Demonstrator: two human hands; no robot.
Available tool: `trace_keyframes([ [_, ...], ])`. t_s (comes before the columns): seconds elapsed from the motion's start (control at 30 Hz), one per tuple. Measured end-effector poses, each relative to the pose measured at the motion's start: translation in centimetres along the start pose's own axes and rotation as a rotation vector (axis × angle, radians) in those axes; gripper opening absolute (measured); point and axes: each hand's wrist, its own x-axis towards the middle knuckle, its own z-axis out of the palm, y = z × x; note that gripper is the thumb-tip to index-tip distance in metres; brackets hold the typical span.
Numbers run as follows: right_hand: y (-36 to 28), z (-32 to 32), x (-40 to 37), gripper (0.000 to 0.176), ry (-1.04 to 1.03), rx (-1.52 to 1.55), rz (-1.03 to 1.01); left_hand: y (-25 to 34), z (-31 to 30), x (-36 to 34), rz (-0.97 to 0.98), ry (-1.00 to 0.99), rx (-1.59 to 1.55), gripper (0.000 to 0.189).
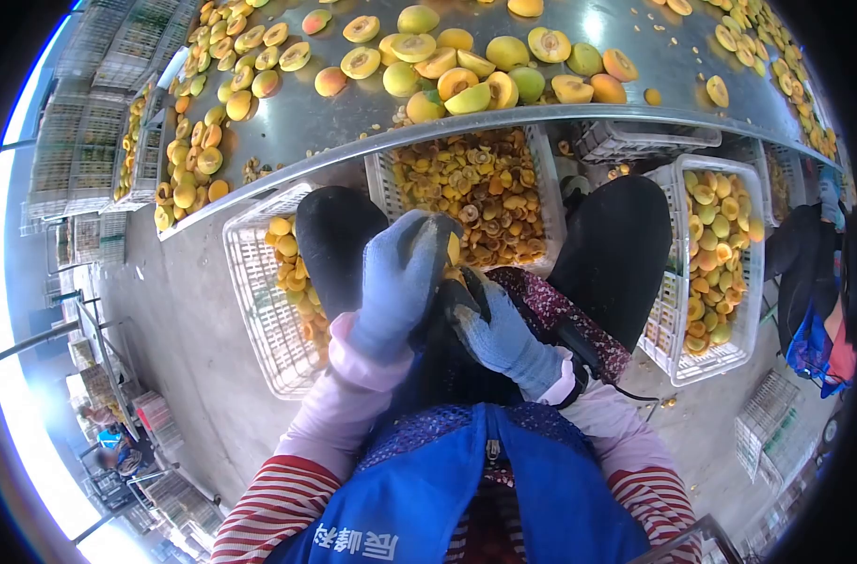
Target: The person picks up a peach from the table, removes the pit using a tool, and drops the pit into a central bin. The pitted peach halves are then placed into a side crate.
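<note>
My left hand (397,277), in a blue-grey glove with dark fingertips, is closed around a piece of yellow apricot (454,250) above my lap. Close against it, my right hand (503,331), gloved the same way, has its fingers curled in at the lower side of the fruit. Whether a small tool sits in the right fingers is hidden. Just beyond both hands, between my knees, stands a white crate of fruit scraps (475,193). Halved and whole apricots (508,54) lie along the near edge of the metal table (353,120).
A white crate of yellow fruit (259,310) stands by my left knee, another crate of halves (668,310) by my right. More fruit (198,155) covers the table's left end. Stacked crates (80,132) line the far left. Another person's legs (800,263) show at right.
</note>
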Motion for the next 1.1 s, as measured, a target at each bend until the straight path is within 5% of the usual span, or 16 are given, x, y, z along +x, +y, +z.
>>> trace_keyframes([
  [0.17,-0.9,0.2,-0.2,0.047,-0.032,0.449,0.150,0.3,0.5,-0.3,-0.058,0.054,-0.006,0.018],
  [0.27,-1.1,-0.5,-0.2,0.041,0.108,-0.384,-0.149,1.2,-0.6,0.0,-0.118,-0.066,0.141,0.021],
  [0.37,-4.2,-2.0,0.9,0.067,-0.120,-0.553,0.030,2.5,-1.9,0.5,-0.189,-0.221,0.252,0.023],
  [0.47,-4.5,-1.9,0.8,0.038,0.024,-0.549,-0.124,1.6,-1.9,0.2,-0.137,-0.224,0.189,0.023],
  [0.53,-3.5,-1.7,0.5,0.038,0.051,-0.548,-0.159,0.5,-1.7,0.0,-0.181,-0.175,0.058,0.027],
  [0.6,-3.3,-1.5,0.4,0.037,0.066,-0.478,-0.187,-0.5,-1.8,0.0,0.288,-0.191,0.198,0.040],
  [0.7,-3.8,-1.5,0.7,0.038,0.074,-0.356,-0.217,-1.6,-2.2,-0.4,0.533,-0.187,0.353,0.063],
  [0.87,-3.1,-1.4,0.4,0.041,0.027,-0.433,-0.174,-0.6,-1.6,-0.4,0.590,-0.146,0.300,0.044],
  [1.1,-2.1,-0.8,-0.1,0.036,0.045,-0.006,-0.179,0.1,0.4,-0.7,-0.020,-0.041,-0.097,0.018],
])
